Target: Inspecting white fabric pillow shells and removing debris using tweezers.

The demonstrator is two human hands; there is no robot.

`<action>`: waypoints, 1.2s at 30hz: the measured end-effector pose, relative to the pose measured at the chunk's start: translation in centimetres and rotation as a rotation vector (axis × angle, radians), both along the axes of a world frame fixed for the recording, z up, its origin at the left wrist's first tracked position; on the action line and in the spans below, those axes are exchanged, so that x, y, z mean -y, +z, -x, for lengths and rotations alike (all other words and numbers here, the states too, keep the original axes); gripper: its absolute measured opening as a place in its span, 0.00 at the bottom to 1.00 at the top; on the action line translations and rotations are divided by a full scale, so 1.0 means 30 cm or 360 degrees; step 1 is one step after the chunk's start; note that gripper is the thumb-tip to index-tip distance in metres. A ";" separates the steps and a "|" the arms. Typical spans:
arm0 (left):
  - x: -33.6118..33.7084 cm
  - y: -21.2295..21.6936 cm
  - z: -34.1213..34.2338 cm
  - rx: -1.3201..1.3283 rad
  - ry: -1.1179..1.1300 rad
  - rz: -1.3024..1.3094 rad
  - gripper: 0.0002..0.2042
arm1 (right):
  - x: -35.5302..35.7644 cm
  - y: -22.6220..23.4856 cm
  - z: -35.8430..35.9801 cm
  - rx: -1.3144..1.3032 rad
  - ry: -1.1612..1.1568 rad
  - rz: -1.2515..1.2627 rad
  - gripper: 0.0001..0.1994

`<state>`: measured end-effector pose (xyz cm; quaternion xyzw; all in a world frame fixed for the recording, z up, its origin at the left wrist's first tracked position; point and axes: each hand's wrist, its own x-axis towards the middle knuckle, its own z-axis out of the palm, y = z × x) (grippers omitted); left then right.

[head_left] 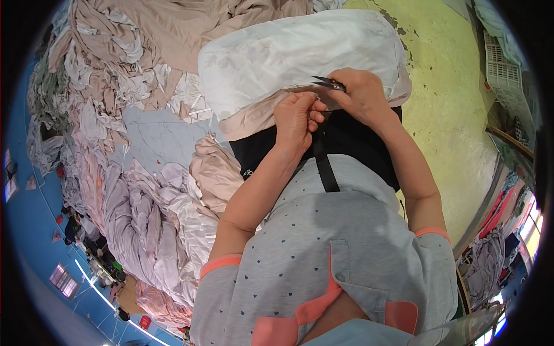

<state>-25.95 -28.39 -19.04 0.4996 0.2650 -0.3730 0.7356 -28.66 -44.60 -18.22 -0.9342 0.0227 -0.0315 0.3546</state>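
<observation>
My right hand [362, 95] is closed around a small pair of dark thread snips [330, 83]. Their pointed blades face left and stand slightly apart. Just below the tips, my left hand [295, 118] is closed in a pinch with its fingers curled. What sits between thumb and finger is too small to make out. Across my lap, over black cloth [369, 147], lies a bulky white fabric piece [288, 49] with a beige edge [251, 122]. Both hands are at its near side, by the beige edge.
Heaps of beige and white cloth [138, 34] lie to the far left, and crumpled lilac and pink cloth [144, 213] piles up nearer on the left. A pale plastic crate [505, 78] stands at the right beyond the yellowish floor [450, 115].
</observation>
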 end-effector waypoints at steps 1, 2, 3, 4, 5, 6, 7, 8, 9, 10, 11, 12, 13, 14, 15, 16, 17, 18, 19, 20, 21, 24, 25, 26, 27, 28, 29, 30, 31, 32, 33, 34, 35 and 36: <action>0.002 -0.003 0.003 0.0017 -0.0001 0.0006 0.03 | -0.006 -0.004 -0.002 -0.0003 -0.0003 0.0001 0.12; 0.001 -0.005 0.003 0.0037 0.0004 0.0008 0.03 | -0.013 -0.010 -0.006 -0.0045 0.0009 0.0025 0.11; 0.000 -0.006 0.003 0.0036 0.0007 0.0006 0.03 | -0.018 -0.013 -0.010 -0.0087 0.0021 0.0050 0.10; 0.000 -0.005 0.002 0.0026 0.0022 0.0029 0.05 | -0.021 -0.013 -0.013 -0.0088 0.0024 0.0048 0.10; -0.001 -0.005 0.004 0.0014 0.0039 0.0051 0.06 | -0.024 -0.012 -0.013 -0.0137 0.0028 0.0023 0.09; -0.002 -0.004 0.003 0.0011 0.0041 0.0050 0.06 | -0.026 -0.012 -0.013 -0.0187 0.0033 -0.0001 0.08; -0.002 -0.003 0.000 -0.0011 0.0073 0.0064 0.08 | -0.027 -0.015 -0.011 -0.0190 0.0035 -0.0002 0.08; -0.002 -0.003 -0.003 -0.0033 0.0105 0.0078 0.10 | -0.027 -0.019 -0.009 -0.0176 0.0038 -0.0020 0.08; -0.003 -0.008 -0.005 -0.0034 0.0107 0.0078 0.10 | -0.026 -0.021 -0.007 -0.0161 0.0041 -0.0039 0.08; -0.004 -0.016 -0.006 -0.0042 0.0103 0.0085 0.10 | -0.022 -0.021 -0.004 -0.0163 0.0042 -0.0039 0.08; -0.007 -0.022 -0.006 -0.0050 0.0099 0.0092 0.11 | -0.017 -0.019 -0.001 -0.0199 0.0047 -0.0106 0.08; -0.007 -0.025 -0.004 -0.0051 0.0100 0.0091 0.11 | -0.014 -0.018 0.000 -0.0234 0.0052 -0.0174 0.08; -0.006 -0.027 -0.001 -0.0019 0.0091 0.0058 0.10 | -0.013 -0.016 -0.001 -0.0235 0.0053 -0.0175 0.08; -0.004 -0.029 0.002 0.0011 0.0080 0.0026 0.09 | -0.009 -0.015 -0.001 -0.0260 0.0046 -0.0211 0.09; -0.005 -0.032 0.005 0.0010 0.0079 0.0026 0.09 | -0.007 -0.015 0.000 -0.0285 0.0038 -0.0247 0.09; -0.005 -0.036 0.008 0.0028 0.0103 0.0038 0.08 | -0.006 -0.016 0.000 -0.0286 0.0037 -0.0247 0.09; -0.005 -0.037 0.010 0.0047 0.0127 0.0049 0.07 | -0.006 -0.017 -0.001 -0.0305 0.0020 -0.0283 0.09; -0.005 -0.037 0.010 0.0047 0.0126 0.0049 0.07 | -0.005 -0.019 -0.002 -0.0324 0.0004 -0.0319 0.10; -0.003 -0.036 0.010 0.0060 0.0120 0.0048 0.06 | -0.004 -0.024 -0.002 -0.0324 0.0003 -0.0320 0.10; -0.003 -0.035 0.011 0.0073 0.0114 0.0048 0.06 | -0.003 -0.030 0.001 -0.0296 -0.0001 -0.0332 0.10; -0.003 -0.036 0.012 0.0073 0.0114 0.0047 0.06 | -0.003 -0.033 0.003 -0.0268 -0.0005 -0.0344 0.10; -0.004 -0.037 0.011 0.0067 0.0142 0.0071 0.05 | -0.007 -0.024 0.001 -0.0268 -0.0048 -0.0416 0.09; -0.004 -0.033 0.011 0.0065 0.0143 0.0061 0.05 | -0.007 -0.032 0.003 -0.0268 -0.0048 -0.0418 0.09; -0.003 -0.029 0.012 0.0063 0.0143 0.0052 0.04 | -0.007 -0.042 0.006 -0.0124 -0.0023 -0.0398 0.08; -0.003 -0.028 0.014 0.0063 0.0141 0.0051 0.04 | -0.006 -0.048 0.008 0.0020 0.0002 -0.0376 0.07; -0.002 -0.028 0.015 0.0061 0.0143 0.0057 0.04 | -0.004 -0.051 0.010 0.0020 0.0000 -0.0377 0.07; -0.002 -0.027 0.018 0.0059 0.0147 0.0061 0.03 | -0.005 -0.051 0.012 0.0020 -0.0009 -0.0401 0.07; -0.003 -0.027 0.020 0.0060 0.0148 0.0059 0.03 | -0.005 -0.052 0.013 0.0021 -0.0019 -0.0424 0.07; -0.003 -0.027 0.023 0.0074 0.0147 0.0060 0.03 | -0.004 -0.053 0.013 0.0021 -0.0018 -0.0425 0.07; -0.003 -0.025 0.026 0.0089 0.0145 0.0057 0.03 | -0.002 -0.055 0.012 -0.0024 -0.0005 -0.0409 0.07; -0.003 -0.020 0.029 0.0092 0.0144 0.0053 0.03 | 0.000 -0.057 0.012 -0.0068 0.0009 -0.0392 0.07; -0.002 -0.013 0.032 0.0073 0.0142 0.0053 0.04 | 0.002 -0.056 0.013 -0.0066 0.0009 -0.0396 0.07; -0.002 -0.008 0.033 0.0053 0.0141 0.0055 0.04 | 0.002 -0.054 0.015 -0.0063 0.0016 -0.0426 0.06; -0.002 -0.006 0.033 0.0055 0.0141 0.0054 0.04 | 0.002 -0.053 0.016 -0.0061 0.0023 -0.0457 0.06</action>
